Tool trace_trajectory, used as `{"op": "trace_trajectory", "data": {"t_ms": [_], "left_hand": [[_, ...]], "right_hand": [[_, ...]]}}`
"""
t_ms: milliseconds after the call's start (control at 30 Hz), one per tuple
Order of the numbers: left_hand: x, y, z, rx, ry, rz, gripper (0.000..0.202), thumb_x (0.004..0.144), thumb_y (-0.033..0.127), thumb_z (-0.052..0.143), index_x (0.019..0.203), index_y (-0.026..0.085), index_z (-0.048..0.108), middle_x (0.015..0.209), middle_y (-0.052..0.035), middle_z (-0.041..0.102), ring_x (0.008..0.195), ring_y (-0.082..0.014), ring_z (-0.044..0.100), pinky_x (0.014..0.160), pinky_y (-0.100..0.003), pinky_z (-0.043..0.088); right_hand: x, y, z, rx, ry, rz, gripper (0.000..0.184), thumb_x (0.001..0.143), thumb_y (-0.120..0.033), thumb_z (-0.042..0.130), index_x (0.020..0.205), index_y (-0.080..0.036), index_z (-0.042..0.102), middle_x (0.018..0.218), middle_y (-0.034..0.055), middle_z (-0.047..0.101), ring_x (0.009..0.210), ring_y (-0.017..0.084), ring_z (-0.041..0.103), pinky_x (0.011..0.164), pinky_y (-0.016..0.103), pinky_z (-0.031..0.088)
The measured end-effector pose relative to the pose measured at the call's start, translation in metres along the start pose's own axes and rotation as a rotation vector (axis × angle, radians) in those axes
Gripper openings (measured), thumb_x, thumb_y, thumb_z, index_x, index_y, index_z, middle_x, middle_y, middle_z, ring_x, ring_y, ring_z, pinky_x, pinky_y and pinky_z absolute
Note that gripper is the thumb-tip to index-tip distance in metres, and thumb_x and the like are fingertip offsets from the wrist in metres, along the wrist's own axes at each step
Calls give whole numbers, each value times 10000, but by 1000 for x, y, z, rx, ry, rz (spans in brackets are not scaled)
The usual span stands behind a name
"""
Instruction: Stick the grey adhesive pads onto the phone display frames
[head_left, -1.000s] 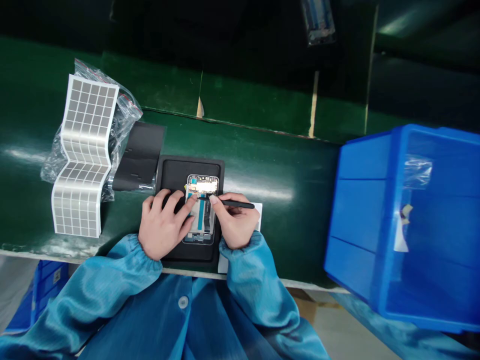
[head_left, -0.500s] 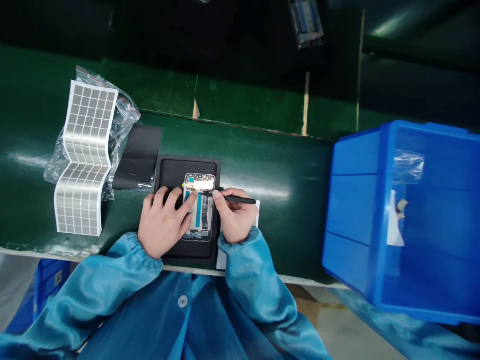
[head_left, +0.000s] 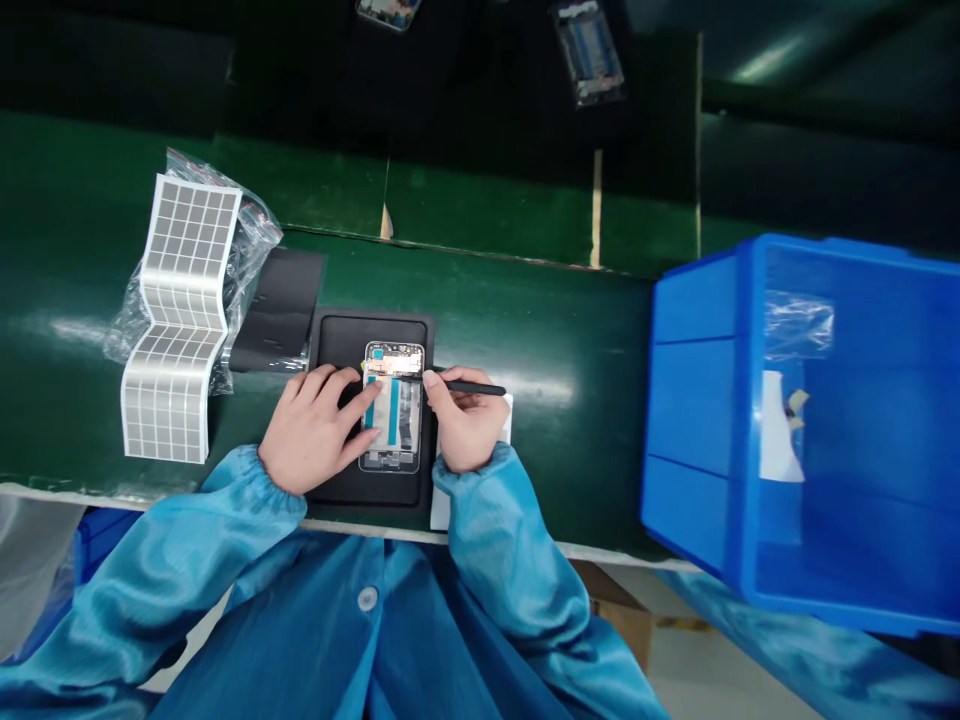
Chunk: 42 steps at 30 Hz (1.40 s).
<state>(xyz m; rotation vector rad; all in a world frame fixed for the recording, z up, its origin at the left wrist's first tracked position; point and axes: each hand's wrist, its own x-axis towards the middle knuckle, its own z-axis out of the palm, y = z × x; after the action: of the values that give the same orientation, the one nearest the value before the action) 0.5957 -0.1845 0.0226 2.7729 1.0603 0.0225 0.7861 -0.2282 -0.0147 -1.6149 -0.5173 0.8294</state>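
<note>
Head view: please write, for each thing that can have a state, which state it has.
Phone: opened, inner parts exposed
Black tool: gripped, tip over the phone
Right hand: closed on the black tool
Left hand: spread, touching the phone
Black tray: lying flat, under the phone
Grid sheet: bent into waves
Plastic bags: crumpled
Blue bin: open, white scrap inside

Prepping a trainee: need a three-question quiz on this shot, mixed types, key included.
1. Which hand holds the black tool at the opened phone?
2. True or false: the phone lies in the blue bin.
3. As the camera sees it, where is the sheet of grey squares?
A) right of the black tray
B) left of the tray
C) under the tray

Key:
1. The right hand.
2. False; it lies on the tray.
3. B
</note>
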Motion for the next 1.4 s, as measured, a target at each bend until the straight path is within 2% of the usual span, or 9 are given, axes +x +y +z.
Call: {"op": "trace_trajectory", "data": {"t_ms": [167, 333, 567, 833, 967, 1133, 1200, 1300, 1400], "left_hand": [[-2, 3, -6, 83, -71, 49, 582, 925, 502, 571, 1450, 255, 516, 1356, -157, 539, 1237, -369, 464, 977, -495, 394], [-4, -3, -11, 73, -94, 103, 500, 903, 500, 609, 1375, 340, 580, 1387, -144, 505, 1265, -374, 452, 969, -488, 409], [1, 7, -7, 58, -77, 12, 646, 856, 561, 640, 1421, 266, 540, 1346, -159, 517, 1212, -396, 450, 971, -528, 402], [0, 10, -4, 31, -64, -25, 708, 845, 554, 662, 1476, 289, 482, 1344, -156, 529, 1222, -389, 452, 990, -534, 386], [-2, 14, -4, 70, -64, -31, 643, 853, 532, 664, 1433, 287, 538, 1366, -159, 521, 1239, -399, 441, 999, -548, 386], [-5, 17, -3, 82, -43, -48, 536, 854, 449, 692, 1373, 364, 588, 1382, -149, 515, 1266, -401, 439, 1010, -559, 388], [-6, 17, -1, 56, -27, -53, 558, 850, 451, 698, 1384, 339, 582, 1376, -153, 524, 1276, -397, 439, 1020, -555, 389], [-7, 16, 1, 29, 1, -64, 614, 868, 499, 662, 1416, 244, 555, 1378, -166, 535, 1296, -384, 434, 1051, -541, 378], [-8, 17, 1, 76, -19, -62, 645, 873, 505, 649, 1430, 201, 534, 1382, -168, 532, 1279, -383, 445, 1056, -532, 375]], "right_hand": [[0, 5, 1, 5, -16, -11, 304, 701, -402, 815, 796, -179, 630, 631, -21, 635, 513, 103, 557, 505, 231, 446], [1, 9, 1, 1, -21, -25, 303, 711, -405, 810, 818, -181, 637, 645, -24, 635, 522, 102, 558, 517, 234, 455], [1, 6, 2, 12, -21, -23, 321, 689, -416, 813, 802, -182, 625, 632, -25, 634, 533, 111, 572, 526, 239, 466], [2, 6, 4, 43, -23, -44, 324, 679, -408, 818, 798, -177, 625, 636, -22, 640, 542, 114, 581, 541, 246, 477], [2, 6, 4, 42, -25, -54, 327, 683, -417, 813, 794, -175, 623, 622, -27, 630, 532, 111, 572, 530, 245, 470], [3, 8, 4, 31, -31, -64, 338, 687, -434, 812, 800, -175, 627, 636, -20, 639, 544, 116, 585, 538, 248, 476], [3, 8, 4, 38, -28, -66, 343, 683, -436, 815, 801, -173, 628, 643, -17, 644, 547, 116, 590, 544, 249, 479], [3, 7, 5, 56, -27, -65, 341, 676, -428, 817, 791, -171, 625, 616, -24, 631, 531, 114, 579, 530, 243, 471], [4, 6, 5, 66, -30, -59, 344, 667, -432, 817, 778, -172, 621, 600, -25, 626, 524, 116, 577, 525, 244, 474]]}}
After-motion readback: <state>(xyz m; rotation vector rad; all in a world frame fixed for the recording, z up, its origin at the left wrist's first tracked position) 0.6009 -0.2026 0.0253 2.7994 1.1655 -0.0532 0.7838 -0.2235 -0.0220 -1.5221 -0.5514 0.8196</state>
